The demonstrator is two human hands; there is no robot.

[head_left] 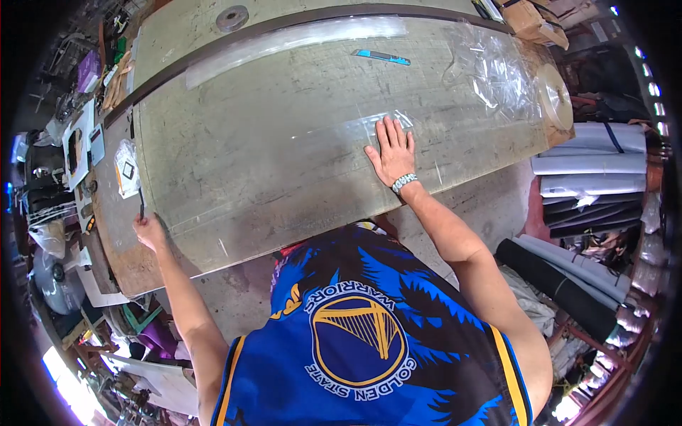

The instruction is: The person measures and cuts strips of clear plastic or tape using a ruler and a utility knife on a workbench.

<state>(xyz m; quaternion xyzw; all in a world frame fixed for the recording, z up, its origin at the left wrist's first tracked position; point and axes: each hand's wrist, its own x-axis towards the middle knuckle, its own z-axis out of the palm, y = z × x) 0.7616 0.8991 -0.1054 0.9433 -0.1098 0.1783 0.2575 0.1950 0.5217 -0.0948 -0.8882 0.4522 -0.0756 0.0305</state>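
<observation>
My right hand (392, 153) lies flat with fingers stretched out, its fingertips on a clear plastic strip (355, 128) on the worktable (249, 163). At the table's left end my left hand (148, 231) is closed around a slim dark pen-like tool (142, 206); its exact kind is too small to make out. Just beyond that tool lies a clear plastic packet (127, 167) with a dark square mark on it. A blue utility knife (382, 57) rests on the table past my right hand.
A long dark bar (284, 27) crosses the table's far side, with a clear plastic strip (305, 44) along it. Crumpled clear film (497, 74) and a round tape roll (553, 96) lie at the right. A grey roll (231, 18) sits beyond the bar. Rolled sheets (590, 165) are stacked beside the table.
</observation>
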